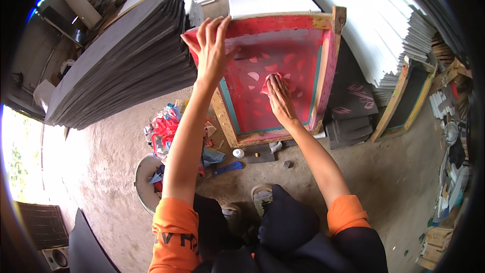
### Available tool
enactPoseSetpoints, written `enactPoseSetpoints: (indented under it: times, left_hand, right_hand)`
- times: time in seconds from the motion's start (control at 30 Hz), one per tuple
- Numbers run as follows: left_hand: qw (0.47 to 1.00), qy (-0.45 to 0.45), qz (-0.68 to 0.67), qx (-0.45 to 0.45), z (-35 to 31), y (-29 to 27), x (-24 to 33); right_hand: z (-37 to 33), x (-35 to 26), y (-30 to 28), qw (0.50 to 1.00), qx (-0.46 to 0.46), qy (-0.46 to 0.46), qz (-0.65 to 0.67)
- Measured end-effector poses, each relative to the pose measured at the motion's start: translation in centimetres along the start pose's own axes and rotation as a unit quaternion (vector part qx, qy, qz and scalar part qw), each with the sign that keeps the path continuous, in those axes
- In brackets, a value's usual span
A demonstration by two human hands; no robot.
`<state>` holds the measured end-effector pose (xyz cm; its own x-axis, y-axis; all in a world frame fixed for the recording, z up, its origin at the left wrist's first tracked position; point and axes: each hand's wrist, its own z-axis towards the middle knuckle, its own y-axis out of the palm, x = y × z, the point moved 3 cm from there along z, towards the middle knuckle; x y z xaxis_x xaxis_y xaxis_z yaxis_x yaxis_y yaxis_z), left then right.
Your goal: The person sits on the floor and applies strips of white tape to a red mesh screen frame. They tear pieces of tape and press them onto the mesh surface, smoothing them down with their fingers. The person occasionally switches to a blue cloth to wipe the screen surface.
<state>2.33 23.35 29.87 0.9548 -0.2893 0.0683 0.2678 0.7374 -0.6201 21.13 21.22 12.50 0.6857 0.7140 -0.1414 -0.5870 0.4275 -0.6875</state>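
Note:
A wooden screen-printing frame stands tilted in front of me, its red-stained mesh marked with pale petal-like shapes. My left hand grips the frame's upper left corner, fingers hooked over the top edge. Against the middle of the mesh, my right hand presses a crumpled pink-red cloth. Its fingers lie over the cloth and hide part of it. Teal strips line the inner sides of the frame.
Stacks of dark sheets and white sheets flank the frame. Another frame leans at right. Below left are a bucket, a heap of rags, a blue-handled tool and a small white container. My feet stand close by.

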Motion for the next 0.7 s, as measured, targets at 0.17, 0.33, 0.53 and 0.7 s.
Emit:
enactPoseSetpoints:
  times: [0.17,0.33,0.53,0.7]
  left_hand:
    - [1.000,-0.009,-0.019,-0.011,-1.8,-0.6,0.8]
    - [0.995,-0.047,-0.056,-0.061,-4.3,-5.9,1.9]
    - [0.976,-0.070,-0.193,-0.068,-7.9,-12.3,1.0]
    - [0.871,-0.204,-0.433,-0.108,-10.6,-19.8,1.8]
  right_hand:
    - [1.4,-1.5,-4.8,1.000,-0.007,0.002,0.021]
    - [4.3,-5.8,-10.5,0.998,0.028,-0.001,0.060]
    - [9.3,-12.6,-13.9,0.801,0.088,0.250,0.537]
    - [10.9,-19.7,-16.7,0.567,-0.044,0.342,0.748]
